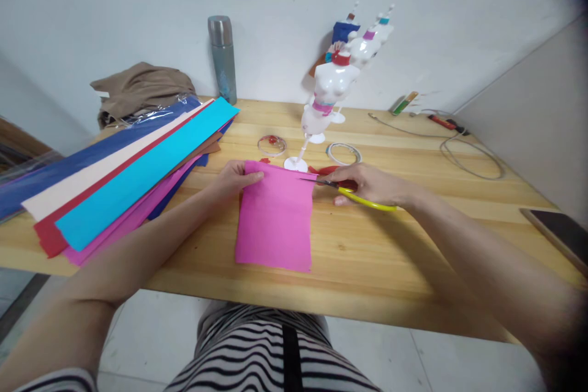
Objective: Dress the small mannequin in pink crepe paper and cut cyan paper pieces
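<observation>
A rectangular piece of pink crepe paper (pixel 275 223) hangs just over the front part of the table. My left hand (pixel 239 177) pinches its upper left corner, thumb on the near side. In my right hand (pixel 362 184) is a pair of scissors (pixel 371 201) with yellow handles. Their blades point left and lie at the paper's upper right edge, near its top. Just behind the paper stands a small white mannequin (pixel 334 81) on a round base, with a red band at its neck and a pink band at its waist.
Long strips of coloured crepe paper (pixel 151 174) fill the left side, with a brown cloth (pixel 147 89) behind. A flask (pixel 223 61) stands by the wall. More mannequins (pixel 367 43), rolls of tape (pixel 344 154), a cable (pixel 445 144) and a phone (pixel 558 233) are also on the table (pixel 390 275).
</observation>
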A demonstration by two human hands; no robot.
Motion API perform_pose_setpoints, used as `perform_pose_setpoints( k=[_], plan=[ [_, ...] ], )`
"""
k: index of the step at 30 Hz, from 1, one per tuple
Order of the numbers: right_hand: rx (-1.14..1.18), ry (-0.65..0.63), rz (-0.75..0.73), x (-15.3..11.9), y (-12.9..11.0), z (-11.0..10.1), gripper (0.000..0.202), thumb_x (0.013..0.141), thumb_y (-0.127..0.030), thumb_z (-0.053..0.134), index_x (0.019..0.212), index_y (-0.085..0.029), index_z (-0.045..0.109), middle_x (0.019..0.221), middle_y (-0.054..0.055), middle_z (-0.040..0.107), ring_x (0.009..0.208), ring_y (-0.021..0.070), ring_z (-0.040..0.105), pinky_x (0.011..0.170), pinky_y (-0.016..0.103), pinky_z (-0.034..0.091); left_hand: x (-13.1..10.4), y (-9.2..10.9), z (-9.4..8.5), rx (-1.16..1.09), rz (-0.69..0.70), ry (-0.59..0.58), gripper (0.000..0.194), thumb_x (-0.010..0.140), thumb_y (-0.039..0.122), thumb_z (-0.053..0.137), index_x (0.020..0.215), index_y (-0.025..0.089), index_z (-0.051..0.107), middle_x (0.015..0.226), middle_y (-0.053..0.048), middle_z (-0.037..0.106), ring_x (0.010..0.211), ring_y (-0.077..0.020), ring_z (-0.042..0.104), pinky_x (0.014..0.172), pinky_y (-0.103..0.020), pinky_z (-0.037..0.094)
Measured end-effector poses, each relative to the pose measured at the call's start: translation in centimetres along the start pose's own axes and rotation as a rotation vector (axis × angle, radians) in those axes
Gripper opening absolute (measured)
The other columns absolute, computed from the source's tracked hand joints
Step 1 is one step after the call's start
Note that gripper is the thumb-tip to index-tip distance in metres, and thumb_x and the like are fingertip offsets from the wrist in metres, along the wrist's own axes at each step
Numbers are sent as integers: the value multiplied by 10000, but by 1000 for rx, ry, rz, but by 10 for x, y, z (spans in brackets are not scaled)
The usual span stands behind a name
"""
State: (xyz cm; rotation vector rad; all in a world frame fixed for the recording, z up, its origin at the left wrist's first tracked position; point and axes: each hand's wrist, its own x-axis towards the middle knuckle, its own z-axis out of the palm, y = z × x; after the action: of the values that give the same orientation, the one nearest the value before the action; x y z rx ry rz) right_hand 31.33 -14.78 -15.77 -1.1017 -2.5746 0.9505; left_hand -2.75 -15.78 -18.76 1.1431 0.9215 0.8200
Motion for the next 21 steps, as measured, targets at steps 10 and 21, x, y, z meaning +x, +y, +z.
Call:
perform_pose_setpoints(
  k=[10,21],
  plan=[
    [-12,-65,57,-2,-2,-1,648,835,-643,710,1327,-221,726,1354,119,688,930,264,695,773,376,553,-1,1,2,-31,-7,13,348,644,411,923,777,124,778,765,-60,770,641,-146,677,612,-241,530],
    [71,-103,-26,-1,-2,3,593,871,-584,722,1325,-202,729,1246,113,757,1099,297,714,970,416,564,-3,3,5,-59,-16,37,351,619,413,939,755,133,775,749,-41,763,632,-126,658,621,-229,521]
  ],
)
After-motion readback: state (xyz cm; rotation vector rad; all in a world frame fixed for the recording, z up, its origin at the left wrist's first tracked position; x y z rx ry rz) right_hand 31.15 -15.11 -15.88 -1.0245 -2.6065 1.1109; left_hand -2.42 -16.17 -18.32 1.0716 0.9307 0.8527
